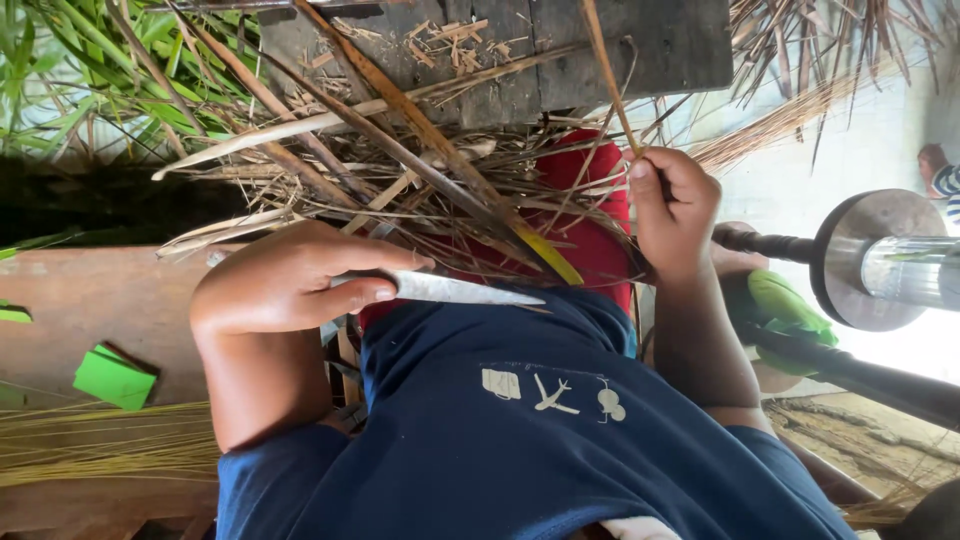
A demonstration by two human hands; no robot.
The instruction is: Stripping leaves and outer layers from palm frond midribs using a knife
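Observation:
My left hand (290,280) grips a knife with a pale pointed blade (460,291) that points right across my lap. My right hand (675,205) is closed around a thin brown leaf rib (608,70) that rises toward the top of the view. Between the hands lies a heap of dry palm leaf strips (400,170) over red cloth (590,240) on my lap. One long strip with a yellow-green end (548,256) slants down just above the blade. A dark blue shirt (520,430) fills the bottom of the view.
A dark wooden block (560,50) strewn with shavings sits beyond the heap. A bundle of thin stripped ribs (100,440) and a green square object (113,377) lie left. A metal wheel on a black bar (870,260) is right. Another person (940,175) is at the far right edge.

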